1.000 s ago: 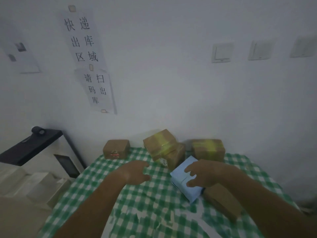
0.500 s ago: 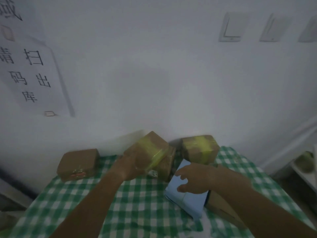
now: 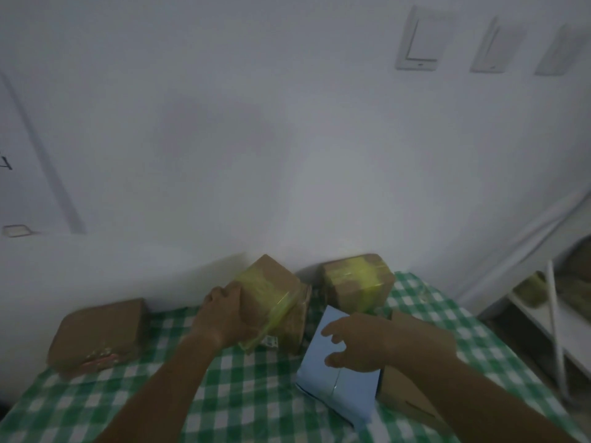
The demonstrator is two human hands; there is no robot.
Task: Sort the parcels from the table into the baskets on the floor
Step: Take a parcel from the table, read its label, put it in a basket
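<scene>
Dim, slightly blurred head view over a table [image 3: 243, 394] under a green-and-white checked cloth, pushed against a white wall [image 3: 287, 155].

Left hand [image 3: 224, 314] wrapped around the near-left side of a tilted brown parcel [image 3: 271, 292] banded with yellow tape, fingers curled over its upper edge, palm flat against the cardboard. Parcel propped at an angle on another brown box [image 3: 295, 324] beneath it, one corner pointing up toward the wall.

Right hand [image 3: 358, 343] resting on top of a light blue parcel [image 3: 335, 385], fingers spread and half curled, thumb tucked toward the near side; partly open, pressing down or possibly just starting to grasp, hard to tell in this light. Blue parcel lying tilted near the table's middle-right, its right edge leaning on a flat brown carton [image 3: 406, 394] mostly hidden under the right forearm.

Behind the blue parcel, against the wall, a 2nd yellow-taped brown parcel [image 3: 358, 282], untouched. At far left, well apart from both hands, a low brown parcel [image 3: 99, 334] with a reddish label on its near face.

On the wall, 3 white switch plates [image 3: 422, 39] at upper right and the edge of a paper notice [image 3: 19, 174] at left. White shelving [image 3: 543, 314] at the right edge, contents too blurred to name.
</scene>
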